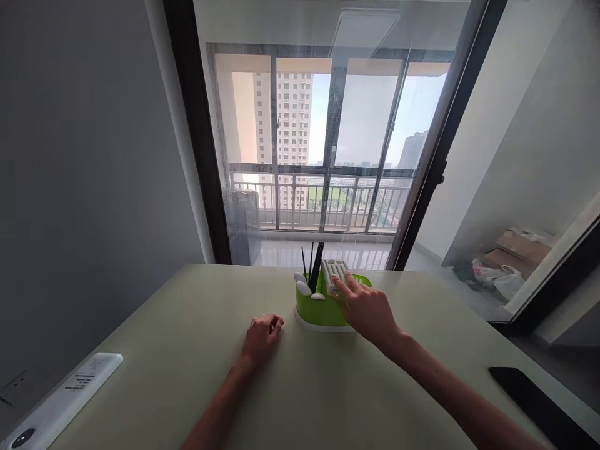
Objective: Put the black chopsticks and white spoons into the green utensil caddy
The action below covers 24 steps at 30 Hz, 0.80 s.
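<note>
A green cutlery holder (312, 310) with a white base stands toward the far side of the table. White spoons (304, 288) lean over its left rim, and thin black chopsticks (317, 265) rise beside them. My right hand (370, 309) reaches over the holder's right part, fingers closed on a white slotted piece (334, 272) that is tilted at the rim. Whether this piece is attached to the holder I cannot tell. Left of the holder, my left hand (263, 337) rests on the tabletop, its fingers curled in with nothing visible in them.
The pale table (187, 325) reaches to a glass door with a dark frame. At the left edge lies a long white object (70, 400) with printed text. A flat black object (539, 400) lies at the right edge. Cardboard boxes (520, 250) and bags sit beyond the glass.
</note>
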{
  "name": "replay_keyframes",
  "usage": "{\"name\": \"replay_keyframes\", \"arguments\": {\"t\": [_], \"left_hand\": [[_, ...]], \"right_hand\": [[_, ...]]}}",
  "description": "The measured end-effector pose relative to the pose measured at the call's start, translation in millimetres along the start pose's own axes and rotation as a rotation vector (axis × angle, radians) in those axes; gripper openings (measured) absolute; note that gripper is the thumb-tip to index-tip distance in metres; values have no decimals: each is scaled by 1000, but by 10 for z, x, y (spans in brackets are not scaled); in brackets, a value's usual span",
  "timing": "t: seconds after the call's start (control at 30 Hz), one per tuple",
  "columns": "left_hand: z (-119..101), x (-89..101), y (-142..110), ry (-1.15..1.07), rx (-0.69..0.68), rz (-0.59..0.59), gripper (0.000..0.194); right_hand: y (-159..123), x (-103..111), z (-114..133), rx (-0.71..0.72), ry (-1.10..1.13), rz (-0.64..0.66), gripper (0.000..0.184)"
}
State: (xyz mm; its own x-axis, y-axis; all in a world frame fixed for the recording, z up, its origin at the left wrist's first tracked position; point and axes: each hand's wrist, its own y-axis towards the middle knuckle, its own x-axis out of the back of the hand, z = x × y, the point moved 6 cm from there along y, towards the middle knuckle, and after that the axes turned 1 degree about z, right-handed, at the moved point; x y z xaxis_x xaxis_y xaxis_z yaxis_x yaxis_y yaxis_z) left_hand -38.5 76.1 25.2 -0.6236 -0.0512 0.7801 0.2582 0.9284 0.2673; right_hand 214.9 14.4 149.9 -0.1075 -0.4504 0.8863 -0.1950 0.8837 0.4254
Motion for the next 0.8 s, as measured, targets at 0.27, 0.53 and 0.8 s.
{"name": "replay_keyframes", "arguments": {"t": [0.27, 0.53, 0.8], "left_hand": [[30, 19, -36, -34, 21, -39, 39], [38, 0, -32, -93, 17, -42, 42], [20, -8, -2, -140, 8, -13, 40]], "right_hand": [[-424, -33, 166, -64, 225, -129, 52], [-1422, -358, -89, -226, 711, -212, 48], [-2064, -898, -332, -370, 1032, -313, 49]]}}
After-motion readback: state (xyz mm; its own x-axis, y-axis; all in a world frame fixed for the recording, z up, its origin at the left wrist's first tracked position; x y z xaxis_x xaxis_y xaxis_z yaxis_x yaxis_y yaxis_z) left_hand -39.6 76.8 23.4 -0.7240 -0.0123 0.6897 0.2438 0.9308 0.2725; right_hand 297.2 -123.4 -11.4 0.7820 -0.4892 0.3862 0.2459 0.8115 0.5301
